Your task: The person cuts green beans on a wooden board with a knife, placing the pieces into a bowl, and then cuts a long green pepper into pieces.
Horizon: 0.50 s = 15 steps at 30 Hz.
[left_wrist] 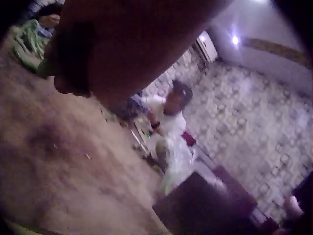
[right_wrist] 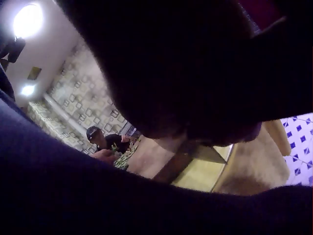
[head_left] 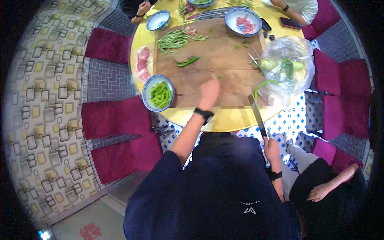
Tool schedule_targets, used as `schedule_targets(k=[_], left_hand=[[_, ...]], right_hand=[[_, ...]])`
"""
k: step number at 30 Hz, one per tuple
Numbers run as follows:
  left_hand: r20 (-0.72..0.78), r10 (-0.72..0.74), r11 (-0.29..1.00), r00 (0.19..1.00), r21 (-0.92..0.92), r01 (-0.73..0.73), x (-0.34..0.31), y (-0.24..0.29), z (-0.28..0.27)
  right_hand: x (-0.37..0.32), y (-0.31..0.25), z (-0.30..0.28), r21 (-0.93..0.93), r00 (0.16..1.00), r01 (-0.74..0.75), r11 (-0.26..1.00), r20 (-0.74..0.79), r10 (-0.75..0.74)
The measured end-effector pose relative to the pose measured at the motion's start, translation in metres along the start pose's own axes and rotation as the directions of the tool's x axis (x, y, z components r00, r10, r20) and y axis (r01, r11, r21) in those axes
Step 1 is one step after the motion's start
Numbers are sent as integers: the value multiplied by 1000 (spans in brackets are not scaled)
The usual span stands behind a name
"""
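In the head view my left hand [head_left: 210,94] is low over the near half of the wooden cutting board [head_left: 232,56]. Its fingertips are right by a small green scrap [head_left: 219,77], and I cannot tell whether they pinch anything. My right hand [head_left: 271,149] grips the dark handle of a kitchen knife [head_left: 257,114] beside the table, blade pointing toward the board's near right corner. Ahead of the left hand lie green peppers [head_left: 187,62] and a heap of long beans [head_left: 176,41]. A bowl of cut green pieces [head_left: 146,95] stands left of that hand.
Wrapped raw meat [head_left: 143,64] lies at the board's left. A bowl with meat pieces [head_left: 228,22] and another bowl [head_left: 158,20] stand farther back. Right of the board is a clear plastic bag of green vegetables [head_left: 286,66]. People sit around, one close by my right side.
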State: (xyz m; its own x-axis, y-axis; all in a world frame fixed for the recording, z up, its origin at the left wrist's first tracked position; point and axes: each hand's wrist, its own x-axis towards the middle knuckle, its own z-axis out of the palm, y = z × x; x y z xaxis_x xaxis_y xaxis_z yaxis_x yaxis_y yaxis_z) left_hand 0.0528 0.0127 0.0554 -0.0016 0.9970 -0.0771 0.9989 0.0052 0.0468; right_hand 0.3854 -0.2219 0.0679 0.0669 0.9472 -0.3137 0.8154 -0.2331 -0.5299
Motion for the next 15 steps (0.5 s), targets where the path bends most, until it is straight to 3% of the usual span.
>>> schedule_targets(k=[1, 2, 3, 4, 5, 6, 7, 10, 11, 14, 15], left_hand=[[-98, 185, 983, 978, 21, -184, -18, -39, -27], [-67, 8, 994, 998, 108, 0, -20, -95, -1], [-49, -65, 988, 997, 140, 71, -33, -129, -33], [-49, -171, 965, 984, 194, 177, -36, -173, -32], [-102, -321, 939, 941, 91, 330, -42, -204, -41], [-160, -347, 929, 924, 78, 363, -51, -225, -44], [-72, -353, 935, 933, -1, 354, -56, -237, -53], [-133, -244, 970, 961, -50, 239, -66, -252, -47], [-102, -297, 952, 949, -105, 287, -65, -253, -41], [-463, -101, 969, 880, 155, 192, -51, -204, -62], [-496, -29, 978, 868, 167, 128, -36, -188, -67]], right_hand=[[1, 1, 0, -9, 999, -38, 999, 26, 38], [1, -5, -4, 8, 998, -42, 999, 41, 42], [3, -15, -6, 22, 998, -50, 999, 51, 48], [7, -21, -8, 37, 997, -56, 998, 57, 54], [11, -14, 4, 53, 999, -24, 998, 25, 23], [14, -14, 10, 54, 999, -18, 998, 31, 16], [19, -18, 13, 57, 999, -8, 998, 36, 6], [24, -35, 13, 71, 1000, -10, 997, 13, 9], [24, -42, 11, 90, 1000, -12, 996, 4, 11], [16, -53, 8, 130, 999, -48, 990, -11, 50], [12, -49, 13, 142, 998, -59, 988, -26, 63]])
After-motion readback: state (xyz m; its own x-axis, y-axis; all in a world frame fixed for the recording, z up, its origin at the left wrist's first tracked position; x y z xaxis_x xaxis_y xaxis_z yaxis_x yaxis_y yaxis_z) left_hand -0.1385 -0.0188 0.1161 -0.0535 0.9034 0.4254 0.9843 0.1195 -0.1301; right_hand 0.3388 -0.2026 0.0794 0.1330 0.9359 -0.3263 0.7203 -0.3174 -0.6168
